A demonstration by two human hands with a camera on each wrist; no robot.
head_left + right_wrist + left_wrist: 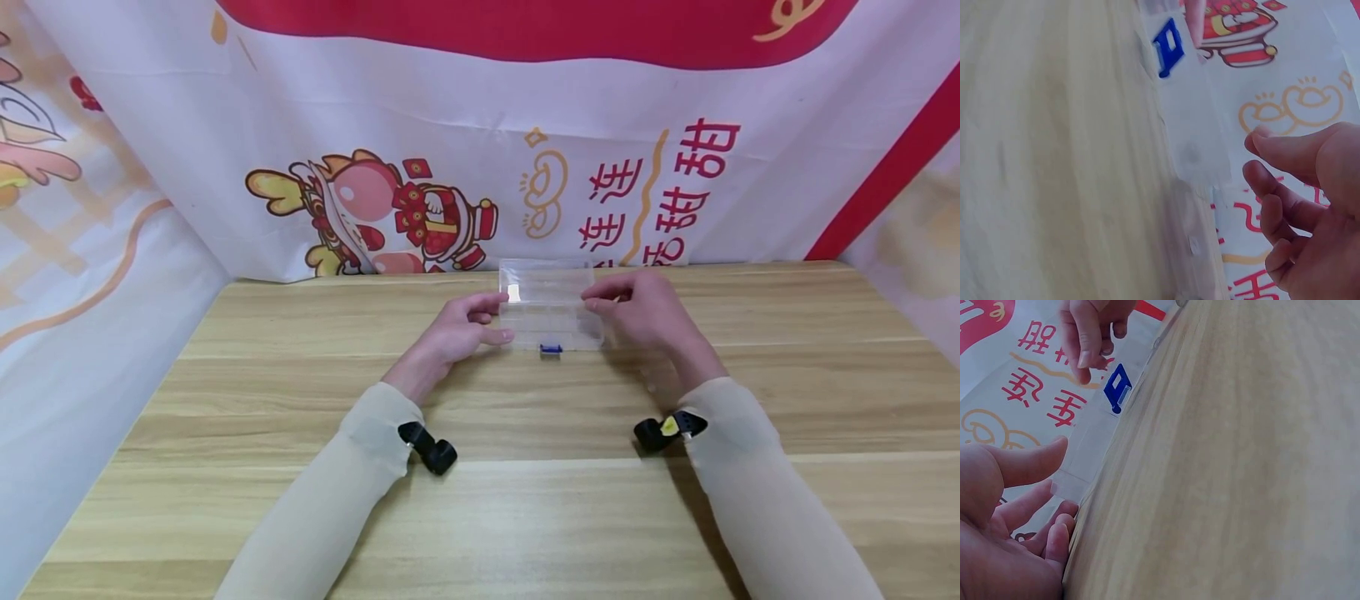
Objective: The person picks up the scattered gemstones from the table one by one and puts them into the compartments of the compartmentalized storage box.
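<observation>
A clear plastic divided box (551, 318) sits toward the back of the table, with a clear panel raised along its far side. Its blue latch (551, 348) is at the middle of the front edge. At the box's left end, my left hand (467, 325) has its fingers against the side and its thumb by the front corner. The left wrist view shows that thumb (1038, 461) held away from the fingers. Over the right end hovers my right hand (637, 307), fingers loosely bent. A gap shows between its thumb and forefinger in the right wrist view, with nothing between them.
Right of the box, a see-through plastic piece (1191, 250) lies on the wooden table (525, 517). A printed cloth (420, 108) hangs right behind the box, at the table's back edge. Each sleeve carries a black wrist camera (431, 450).
</observation>
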